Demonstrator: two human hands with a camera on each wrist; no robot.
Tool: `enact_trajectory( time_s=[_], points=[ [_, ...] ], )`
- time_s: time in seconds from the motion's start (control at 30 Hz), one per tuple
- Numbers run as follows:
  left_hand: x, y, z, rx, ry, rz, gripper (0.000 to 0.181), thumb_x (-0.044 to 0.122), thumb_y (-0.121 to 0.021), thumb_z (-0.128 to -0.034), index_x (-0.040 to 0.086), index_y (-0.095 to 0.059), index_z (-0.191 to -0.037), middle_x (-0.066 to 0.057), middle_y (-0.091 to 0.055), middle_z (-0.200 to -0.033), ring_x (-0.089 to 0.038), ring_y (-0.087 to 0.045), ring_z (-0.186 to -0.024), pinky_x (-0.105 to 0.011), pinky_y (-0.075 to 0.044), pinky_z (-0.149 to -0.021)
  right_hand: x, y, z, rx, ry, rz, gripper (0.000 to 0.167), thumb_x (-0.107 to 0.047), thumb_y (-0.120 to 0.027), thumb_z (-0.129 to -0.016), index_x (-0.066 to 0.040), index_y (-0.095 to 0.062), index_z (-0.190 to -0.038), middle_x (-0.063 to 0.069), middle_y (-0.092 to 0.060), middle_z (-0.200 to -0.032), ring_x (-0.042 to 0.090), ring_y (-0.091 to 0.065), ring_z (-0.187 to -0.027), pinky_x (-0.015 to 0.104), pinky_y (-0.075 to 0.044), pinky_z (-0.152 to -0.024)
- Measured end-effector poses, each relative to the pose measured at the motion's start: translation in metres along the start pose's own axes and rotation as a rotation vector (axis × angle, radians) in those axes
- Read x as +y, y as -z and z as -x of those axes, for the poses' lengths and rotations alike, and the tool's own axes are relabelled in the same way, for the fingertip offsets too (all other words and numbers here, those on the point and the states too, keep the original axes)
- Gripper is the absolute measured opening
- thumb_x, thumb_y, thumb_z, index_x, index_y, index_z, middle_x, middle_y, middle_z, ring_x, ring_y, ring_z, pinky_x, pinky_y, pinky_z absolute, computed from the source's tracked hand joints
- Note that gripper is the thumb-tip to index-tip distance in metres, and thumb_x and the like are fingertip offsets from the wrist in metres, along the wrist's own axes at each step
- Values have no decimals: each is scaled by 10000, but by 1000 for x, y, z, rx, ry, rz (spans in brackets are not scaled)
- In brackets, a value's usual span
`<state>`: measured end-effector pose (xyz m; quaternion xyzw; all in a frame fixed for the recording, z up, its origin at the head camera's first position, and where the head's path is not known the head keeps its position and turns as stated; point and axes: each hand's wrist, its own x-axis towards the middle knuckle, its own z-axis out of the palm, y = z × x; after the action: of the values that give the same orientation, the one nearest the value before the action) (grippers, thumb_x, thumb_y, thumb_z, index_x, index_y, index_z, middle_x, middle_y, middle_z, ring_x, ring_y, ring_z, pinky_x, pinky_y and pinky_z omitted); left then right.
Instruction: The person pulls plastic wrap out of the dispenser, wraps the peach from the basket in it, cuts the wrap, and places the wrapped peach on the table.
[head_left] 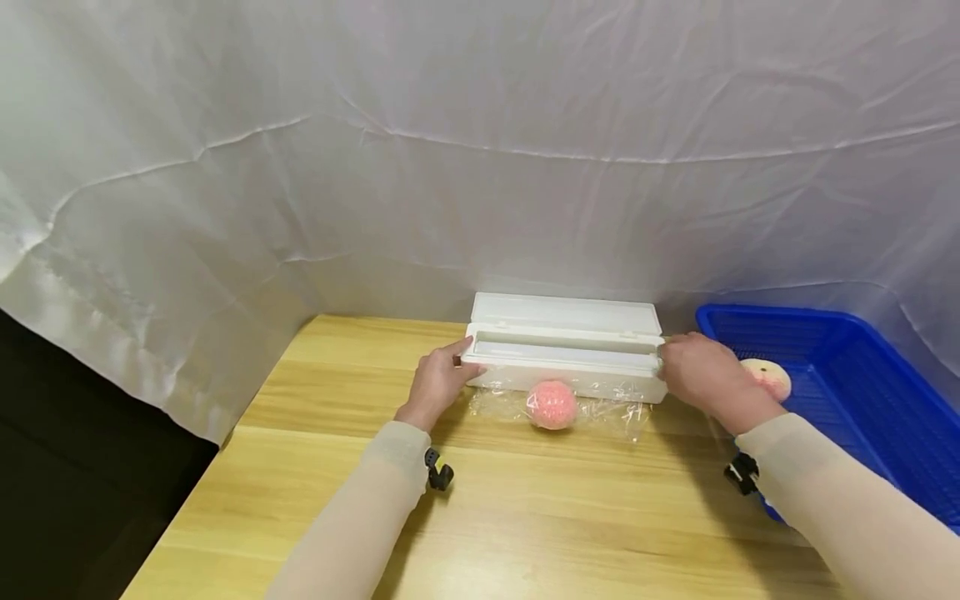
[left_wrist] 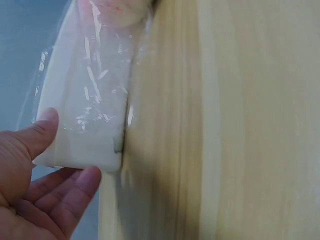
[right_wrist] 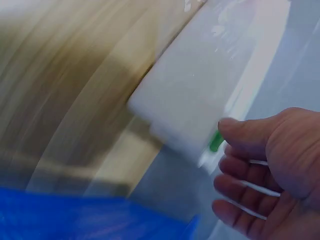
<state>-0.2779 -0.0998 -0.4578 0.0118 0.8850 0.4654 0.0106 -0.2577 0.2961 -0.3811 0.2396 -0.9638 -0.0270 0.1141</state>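
A long white cling film dispenser [head_left: 577, 354] lies at the back of the table with its lid [head_left: 566, 312] raised. Clear film [head_left: 607, 412] hangs over its front, around a pink peach-like ball [head_left: 552, 406]. My left hand [head_left: 437, 379] grips the dispenser's left end, thumb on the front; the left wrist view shows its fingers [left_wrist: 82, 187] curled at the end. At the other end is my right hand [head_left: 705, 375], blurred in the head view. In the right wrist view its thumb and forefinger pinch a small green piece [right_wrist: 216, 141] at the dispenser's edge.
A blue plastic basket [head_left: 847, 400] stands on the right, close to my right forearm. Another peach-like fruit [head_left: 768, 379] sits inside it, partly behind my wrist. Pale cloth [head_left: 480, 208] hangs behind the wooden table [head_left: 525, 517].
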Motion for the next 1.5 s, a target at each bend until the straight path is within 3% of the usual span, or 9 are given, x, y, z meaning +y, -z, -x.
enact_trajectory(
  time_s=[0.17, 0.3, 0.4, 0.57, 0.83, 1.0, 1.2, 1.33, 1.5],
  points=[
    [-1, 2, 4, -15, 3, 8, 677, 310, -767, -988, 266, -476, -1599, -141, -724, -1299, -148, -583, -590, -278, -490, -537, -50, -1, -6, 138, 67, -32, 281, -177, -793, -906, 47, -709, -1054, 216, -719, -1012, 430, -681, -960, 572, -569, -879],
    [-1, 5, 5, -15, 4, -7, 704, 316, -747, -997, 258, -432, -1623, -142, -703, -1355, -200, -716, -942, -332, -572, -743, -95, -18, -9, 156, 179, -89, 506, -357, -768, -964, 42, -677, -1261, 221, -711, -1220, 407, -671, -1132, 550, -553, -1010],
    [0, 7, 4, -20, 0, 12, 747, 307, -747, -994, 216, -390, -1643, -161, -660, -1428, -263, -693, -1205, -386, -588, -921, -118, -37, -12, 150, 243, -86, 710, -462, -844, -877, 31, -621, -1337, 191, -676, -1282, 380, -645, -1159, 507, -542, -1035],
    [-1, 6, 3, -30, 8, 44, 796, 276, -744, -993, 165, -323, -1659, -194, -524, -1559, -351, -645, -1296, -462, -581, -996, -131, -63, -15, 125, 226, -52, 917, -442, -962, -735, -7, -513, -1406, 158, -603, -1349, 367, -602, -1201, 492, -523, -1063],
    [-3, 10, 8, -29, -7, -7, 877, 283, -795, -942, 164, -303, -1658, -254, -427, -1576, -402, -598, -1293, -529, -533, -1057, -130, -73, -15, 158, 232, -141, 679, -295, -931, -773, -35, -549, -1270, 118, -628, -1268, 335, -603, -1173, 470, -499, -1095],
    [-6, 19, 21, -93, 20, 12, 898, 249, -790, -945, 163, -267, -1670, -246, -405, -1595, -425, -560, -1360, -543, -516, -1087, -135, -62, -11, 69, 218, -272, 613, -366, -906, -783, -59, -579, -1202, 78, -656, -1154, 280, -615, -1056, 469, -535, -983],
    [-10, 34, 33, -217, 63, 21, 943, 274, -812, -919, 125, -261, -1670, -258, -422, -1606, -451, -496, -1424, -604, -409, -1175, -140, -46, -13, -176, 163, -519, 494, -347, -865, -808, -107, -624, -1167, -48, -641, -973, 109, -583, -850, 309, -532, -755],
    [-16, 44, 35, -289, 81, 9, 930, 288, -818, -910, 120, -296, -1661, -261, -413, -1622, -450, -454, -1459, -619, -357, -1203, -140, -41, -18, -308, 141, -631, 441, -360, -833, -819, -143, -627, -1144, -75, -635, -926, 94, -566, -799, 276, -496, -710],
    [-16, 49, 38, -216, 40, -77, 748, 285, -758, -970, 112, -412, -1610, -234, -476, -1587, -433, -521, -1409, -597, -449, -1137, -136, -41, -25, -398, 122, -704, 427, -361, -812, -812, -138, -642, -1133, -64, -645, -926, 116, -571, -824, 290, -497, -734]
  ],
)
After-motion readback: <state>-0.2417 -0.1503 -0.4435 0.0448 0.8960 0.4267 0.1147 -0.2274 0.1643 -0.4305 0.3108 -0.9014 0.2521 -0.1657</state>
